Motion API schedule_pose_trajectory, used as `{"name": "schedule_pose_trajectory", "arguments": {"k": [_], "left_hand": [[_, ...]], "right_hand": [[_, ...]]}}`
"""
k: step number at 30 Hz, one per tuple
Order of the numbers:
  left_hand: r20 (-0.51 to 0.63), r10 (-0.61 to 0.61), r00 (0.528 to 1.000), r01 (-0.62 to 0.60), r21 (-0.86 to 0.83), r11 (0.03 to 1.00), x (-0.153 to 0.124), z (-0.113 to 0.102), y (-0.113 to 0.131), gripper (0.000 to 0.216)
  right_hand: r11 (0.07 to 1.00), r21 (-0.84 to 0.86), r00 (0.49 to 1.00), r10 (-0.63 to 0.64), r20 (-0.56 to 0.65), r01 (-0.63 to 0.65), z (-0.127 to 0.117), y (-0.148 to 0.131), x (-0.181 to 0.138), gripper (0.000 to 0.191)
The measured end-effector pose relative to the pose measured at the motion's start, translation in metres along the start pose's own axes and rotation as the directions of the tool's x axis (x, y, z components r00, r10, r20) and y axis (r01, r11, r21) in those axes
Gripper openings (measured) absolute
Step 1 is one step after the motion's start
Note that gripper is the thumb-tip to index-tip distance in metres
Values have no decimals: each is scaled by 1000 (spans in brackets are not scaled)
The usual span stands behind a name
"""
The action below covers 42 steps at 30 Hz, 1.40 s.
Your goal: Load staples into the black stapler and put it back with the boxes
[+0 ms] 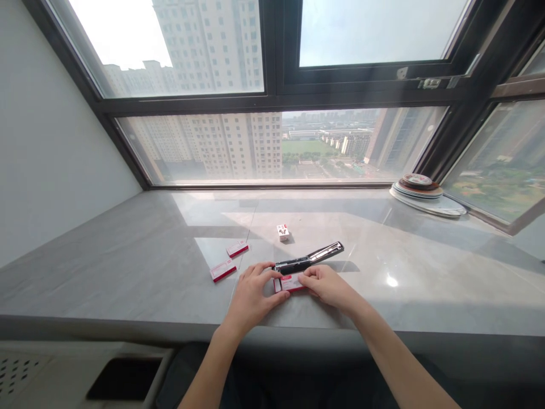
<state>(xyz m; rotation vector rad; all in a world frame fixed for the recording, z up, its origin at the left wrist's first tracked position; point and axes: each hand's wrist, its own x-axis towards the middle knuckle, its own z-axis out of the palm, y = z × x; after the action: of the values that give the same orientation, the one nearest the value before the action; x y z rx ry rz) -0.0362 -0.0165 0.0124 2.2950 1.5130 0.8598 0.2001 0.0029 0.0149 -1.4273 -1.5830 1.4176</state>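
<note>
Both hands are on a red-and-white staple box (292,281) low on the grey sill. My left hand (254,291) holds its left end between thumb and fingers, where a pale inner part shows beside a dark line. The fingers of my right hand (327,283) are closed on its right end, hiding that end. Right behind the box lies a black stapler (303,262), swung wide open, its metal inside facing up. The left fingertips are close to the stapler's left end; whether they touch it I cannot tell.
Two similar red-and-white boxes, a nearer one (223,270) and a farther one (237,248), lie to the left. A small white box (283,232) stands behind the stapler. Stacked plates (419,193) sit at the back right by the window. The sill's front edge (128,322) runs close to me.
</note>
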Motion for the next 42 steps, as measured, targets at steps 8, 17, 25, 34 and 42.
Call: {"name": "schedule_pose_trajectory", "arguments": {"k": [8, 17, 25, 34, 42], "left_hand": [[-1, -3, 1000, 3, 9, 1000, -4, -3, 8, 30], [26, -4, 1000, 3, 42, 999, -9, -1, 11, 42], [19, -4, 1000, 3, 52, 999, -9, 3, 10, 44], [25, 11, 1000, -12, 35, 999, -7, -2, 10, 38], [56, 19, 998, -21, 44, 999, -10, -1, 8, 31]], "right_hand": [[944, -331, 976, -65, -210, -8, -26, -4, -15, 29], [856, -484, 956, -268, -115, 181, 9, -38, 15, 27], [836, -527, 894, -344, -289, 151, 9, -26, 22, 19], [965, -218, 973, -179, -146, 145, 16, -25, 23, 35], [985, -29, 967, -170, -191, 167, 34, -22, 31, 27]]}}
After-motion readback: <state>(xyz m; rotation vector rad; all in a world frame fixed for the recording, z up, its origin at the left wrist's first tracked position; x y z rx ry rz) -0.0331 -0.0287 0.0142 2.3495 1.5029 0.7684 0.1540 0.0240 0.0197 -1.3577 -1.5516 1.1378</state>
